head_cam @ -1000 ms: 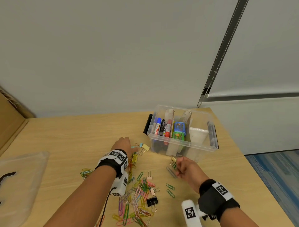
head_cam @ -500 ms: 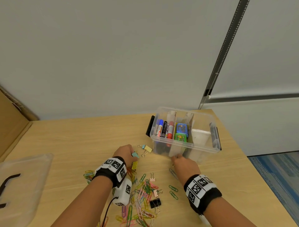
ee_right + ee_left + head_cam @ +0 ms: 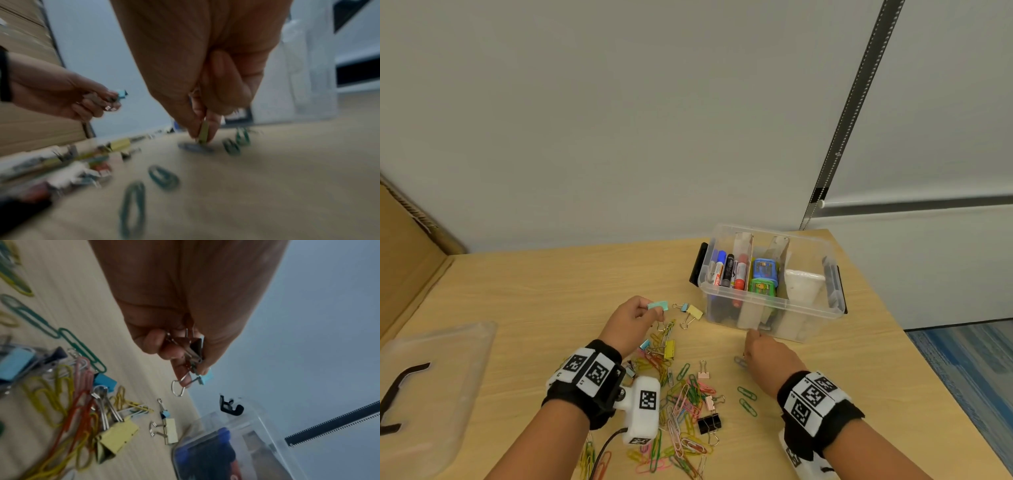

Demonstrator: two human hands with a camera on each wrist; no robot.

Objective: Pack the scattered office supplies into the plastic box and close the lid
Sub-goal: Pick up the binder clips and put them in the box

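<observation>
Two hands at work, lower centre: left hand (image 3: 631,320) pinching blue binder clip (image 3: 657,305), right hand (image 3: 768,356) pinching yellowish clip (image 3: 204,134) off bench (image 3: 551,291). Best kept pinched firmly, lifted over rim, dropped into plastic box (image 3: 770,301), centre right.

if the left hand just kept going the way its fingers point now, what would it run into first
Probably the small blue and pale yellow binder clips lying just ahead of the left hand, which holds a light blue binder clip. Beyond them is the plastic box. Height above the table is unclear, so it may pass over.
</observation>
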